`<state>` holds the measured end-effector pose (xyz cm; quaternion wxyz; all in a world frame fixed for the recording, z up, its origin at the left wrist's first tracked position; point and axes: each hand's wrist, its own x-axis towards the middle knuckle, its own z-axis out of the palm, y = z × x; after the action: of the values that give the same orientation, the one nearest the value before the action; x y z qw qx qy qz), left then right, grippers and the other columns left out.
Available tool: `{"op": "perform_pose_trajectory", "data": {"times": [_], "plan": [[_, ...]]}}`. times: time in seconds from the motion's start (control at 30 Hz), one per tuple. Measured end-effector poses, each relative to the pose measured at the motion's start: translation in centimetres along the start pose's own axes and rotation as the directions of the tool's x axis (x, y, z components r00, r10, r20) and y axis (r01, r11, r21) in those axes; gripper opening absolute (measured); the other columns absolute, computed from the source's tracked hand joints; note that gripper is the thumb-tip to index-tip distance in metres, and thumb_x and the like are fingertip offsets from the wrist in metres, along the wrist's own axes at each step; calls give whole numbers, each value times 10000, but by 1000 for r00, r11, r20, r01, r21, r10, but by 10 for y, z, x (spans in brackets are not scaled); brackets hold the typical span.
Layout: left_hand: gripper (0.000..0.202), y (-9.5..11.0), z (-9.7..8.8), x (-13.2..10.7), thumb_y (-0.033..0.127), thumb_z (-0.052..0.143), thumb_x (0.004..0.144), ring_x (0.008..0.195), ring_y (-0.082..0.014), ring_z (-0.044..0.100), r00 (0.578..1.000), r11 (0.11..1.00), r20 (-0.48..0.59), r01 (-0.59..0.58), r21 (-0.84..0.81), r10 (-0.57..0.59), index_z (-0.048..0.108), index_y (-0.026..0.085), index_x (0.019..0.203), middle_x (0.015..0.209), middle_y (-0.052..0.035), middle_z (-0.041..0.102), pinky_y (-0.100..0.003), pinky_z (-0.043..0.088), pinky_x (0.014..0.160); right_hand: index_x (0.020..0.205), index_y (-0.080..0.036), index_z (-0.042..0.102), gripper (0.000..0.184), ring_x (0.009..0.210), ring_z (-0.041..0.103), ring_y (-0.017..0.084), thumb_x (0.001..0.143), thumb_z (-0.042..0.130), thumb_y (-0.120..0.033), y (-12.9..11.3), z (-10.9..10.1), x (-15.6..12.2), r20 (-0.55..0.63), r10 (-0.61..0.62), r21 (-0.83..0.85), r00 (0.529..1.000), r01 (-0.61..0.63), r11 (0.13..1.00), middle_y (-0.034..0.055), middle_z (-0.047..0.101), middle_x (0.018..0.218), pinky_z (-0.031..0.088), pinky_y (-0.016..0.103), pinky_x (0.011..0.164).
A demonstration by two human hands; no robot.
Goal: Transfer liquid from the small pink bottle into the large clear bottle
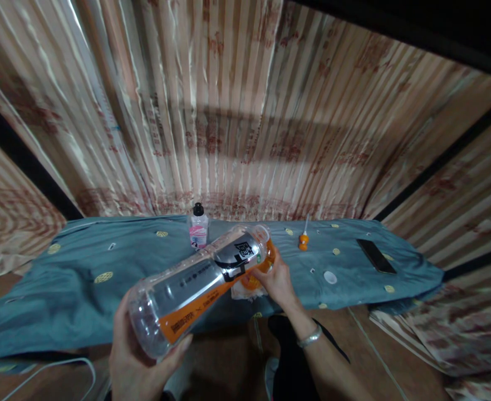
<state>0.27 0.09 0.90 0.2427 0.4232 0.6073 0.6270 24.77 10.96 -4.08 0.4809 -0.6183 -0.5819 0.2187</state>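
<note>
A large clear plastic bottle (204,284) with a silver and orange label lies tilted across the middle of the view, its right end higher. My left hand (139,351) is wrapped round its wide lower-left end. My right hand (275,278) grips the upper-right end, where something orange (269,253) shows beside the fingers; I cannot tell whether it is part of the bottle. Under that end, an orange object (250,282) on a whitish wrapper or sheet (241,292) is partly hidden by the bottle and hand.
A teal cloth (124,250) covers the bench. On it stand a small black-capped bottle (198,229) and a little orange bottle (303,240) with a thin pale spout. A white disc (329,277) and a dark phone (376,256) lie right. Striped curtains (229,111) hang behind.
</note>
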Motion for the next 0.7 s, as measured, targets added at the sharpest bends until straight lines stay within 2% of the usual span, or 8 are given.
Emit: {"op": "perform_pose_trajectory", "data": {"times": [0.23, 0.7], "plan": [[936, -2, 0, 0, 426, 853, 587, 1320, -436, 546, 998, 997, 1, -66, 30, 66, 506, 220, 1431, 1444, -162, 563, -653, 413, 1121, 1290, -209, 570, 645, 953, 753, 277, 689, 775, -319, 0, 0, 0, -1, 13, 0, 1000, -13, 1000, 68, 785, 1054, 595, 387, 823], [932, -5, -2, 1, 416, 862, 598, 1288, -411, 579, 997, 996, 16, -79, 31, 79, 503, 239, 1440, 1434, -148, 573, -606, 474, 1088, 1288, -200, 562, 646, 982, 744, 278, 689, 766, -332, -3, -1, 0, 13, 32, 19, 999, -32, 999, 81, 778, 1084, 586, 399, 861]]}}
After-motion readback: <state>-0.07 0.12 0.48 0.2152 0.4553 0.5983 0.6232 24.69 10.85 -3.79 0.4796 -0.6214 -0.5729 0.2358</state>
